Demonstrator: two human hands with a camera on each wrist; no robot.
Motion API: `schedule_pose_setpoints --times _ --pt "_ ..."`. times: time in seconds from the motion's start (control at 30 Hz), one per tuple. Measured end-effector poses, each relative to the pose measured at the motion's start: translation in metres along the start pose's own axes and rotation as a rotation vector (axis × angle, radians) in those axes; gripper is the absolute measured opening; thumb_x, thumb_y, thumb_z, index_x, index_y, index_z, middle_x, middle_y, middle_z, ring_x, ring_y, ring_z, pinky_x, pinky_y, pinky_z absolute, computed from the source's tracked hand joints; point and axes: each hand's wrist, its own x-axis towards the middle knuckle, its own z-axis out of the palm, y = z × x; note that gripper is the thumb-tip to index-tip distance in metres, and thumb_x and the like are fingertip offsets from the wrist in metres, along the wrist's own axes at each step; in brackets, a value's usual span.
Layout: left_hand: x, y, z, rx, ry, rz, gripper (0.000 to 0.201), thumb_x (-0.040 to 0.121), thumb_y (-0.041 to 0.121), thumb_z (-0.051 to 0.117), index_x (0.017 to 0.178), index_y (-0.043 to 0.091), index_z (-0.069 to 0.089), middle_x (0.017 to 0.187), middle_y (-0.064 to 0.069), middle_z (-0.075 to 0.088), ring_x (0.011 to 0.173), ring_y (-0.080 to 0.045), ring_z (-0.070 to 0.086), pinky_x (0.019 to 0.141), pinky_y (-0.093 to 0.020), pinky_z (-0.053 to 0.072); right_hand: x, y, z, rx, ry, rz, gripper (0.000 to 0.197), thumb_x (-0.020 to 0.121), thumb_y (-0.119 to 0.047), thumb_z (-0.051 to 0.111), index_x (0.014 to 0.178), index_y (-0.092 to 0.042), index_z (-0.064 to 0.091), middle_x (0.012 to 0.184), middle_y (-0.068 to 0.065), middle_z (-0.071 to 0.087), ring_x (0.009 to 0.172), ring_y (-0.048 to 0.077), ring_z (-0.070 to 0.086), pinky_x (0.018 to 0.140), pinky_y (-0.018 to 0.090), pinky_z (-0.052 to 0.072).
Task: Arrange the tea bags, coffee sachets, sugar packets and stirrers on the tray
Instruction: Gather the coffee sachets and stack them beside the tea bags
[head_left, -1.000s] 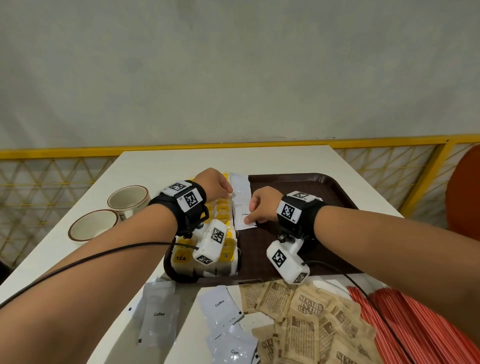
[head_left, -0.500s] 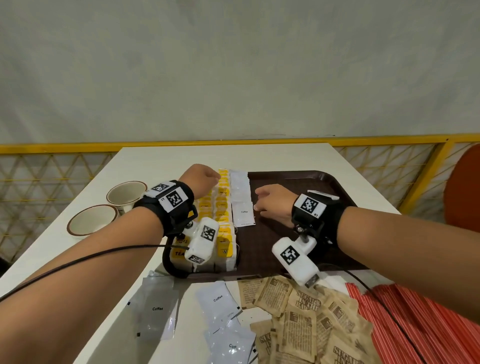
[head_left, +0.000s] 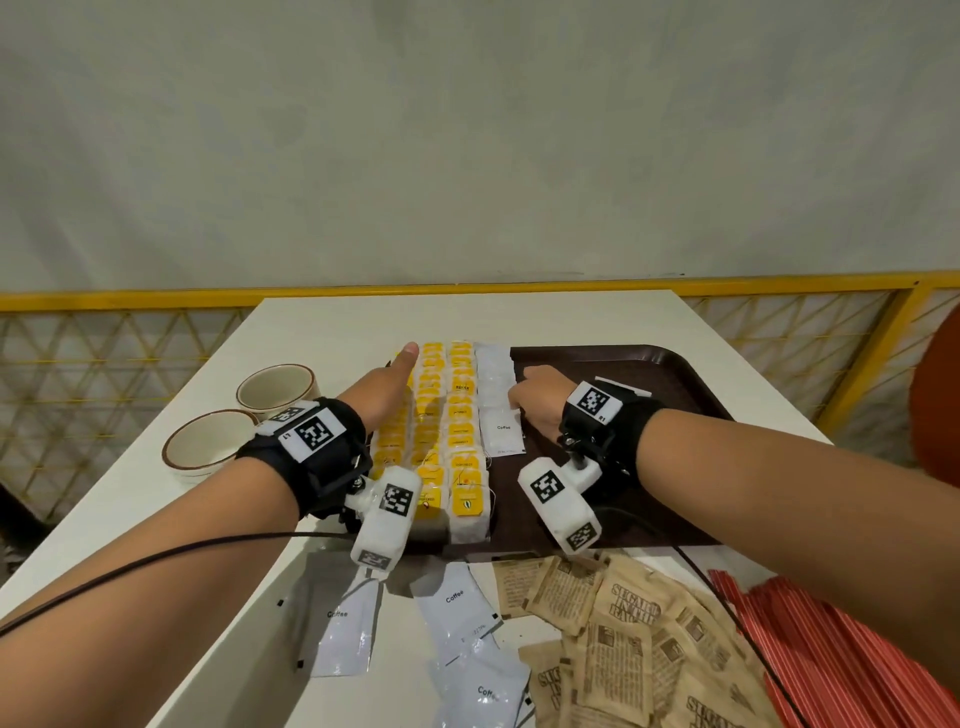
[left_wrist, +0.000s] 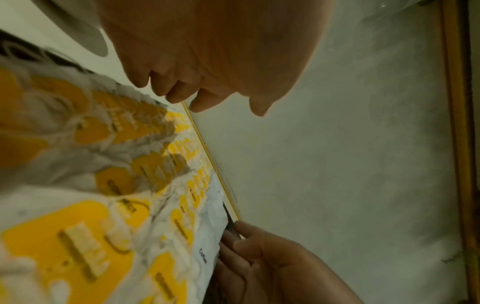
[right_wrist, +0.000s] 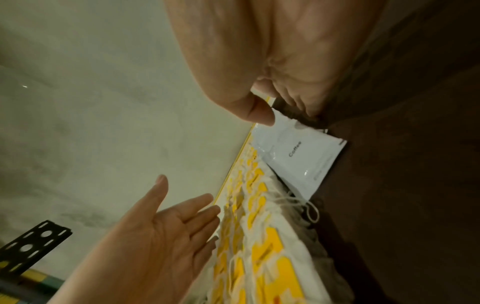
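Item: dark brown plastic tray (head_left: 670, 374) on a white table (head_left: 332, 332); we record its left part filled with rows of white tea bags with yellow tags (head_left: 447, 431), and just right of them a column of white coffee sachets (head_left: 498, 395) reaching about two thirds of the way down the tray, the nearest one printed "Coffee". Our left hand (head_left: 387, 387) lies along the outer left edge of the tea-bag rows, fingers straight and spread, thumb extended, holding nothing. Our right hand (head_left: 537, 402) rests at the right edge of the sachet column, fingers curled, thumb (right_wrist: 255, 112) and fingertips at the far edge of the nearest sachet; we cannot tell whether they pinch it or merely touch it. Off the tray, on the near table: more loose white coffee sachets (head_left: 454, 613), a heap of brown paper sugar packets (head_left: 628, 649), and a bundle of red stirrers (head_left: 831, 649) at the right. Left of the tray stand two cream ceramic cups with brown rims (head_left: 213, 441).
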Motion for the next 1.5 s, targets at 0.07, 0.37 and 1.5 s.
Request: schedule_pose_setpoints --times 0.07,0.37,1.5 --pt "-0.001 -0.001 0.003 0.022 -0.022 -0.012 0.075 0.096 0.061 0.013 0.148 0.008 0.027 0.153 -0.014 0.029 0.141 -0.029 0.029 0.114 -0.039 0.019 0.005 -0.004 0.002 -0.031 0.006 0.018 0.02 0.094 0.0 0.041 0.075 -0.003 0.045 0.074 0.01 0.048 0.057 0.019 0.041 0.048 0.025 0.028" --pt "-0.009 0.002 -0.004 -0.051 0.004 0.038 0.065 0.1 0.051 0.024 0.145 0.005 0.033 0.151 -0.014 0.033 0.14 -0.028 0.031 0.112 -0.036 0.021 -0.012 -0.002 -0.008 0.14 0.029 -0.073 0.047 0.09 -0.003 0.051 0.136 0.004 0.042 0.127 0.019 0.054 0.109 0.028 0.055 0.09 0.034 0.048" --pt "-0.185 -0.09 0.012 1.043 -0.609 1.113 0.026 0.096 0.029 0.053 0.12 0.026 0.062 0.116 -0.001 0.052 0.096 -0.02 0.056 0.079 -0.027 0.047 -0.166 -0.002 0.079 -1.074 -0.475 -0.787 0.069 0.08 -0.029 0.075 0.137 -0.017 0.038 0.129 0.006 0.049 0.115 0.022 0.049 0.083 0.024 0.038"
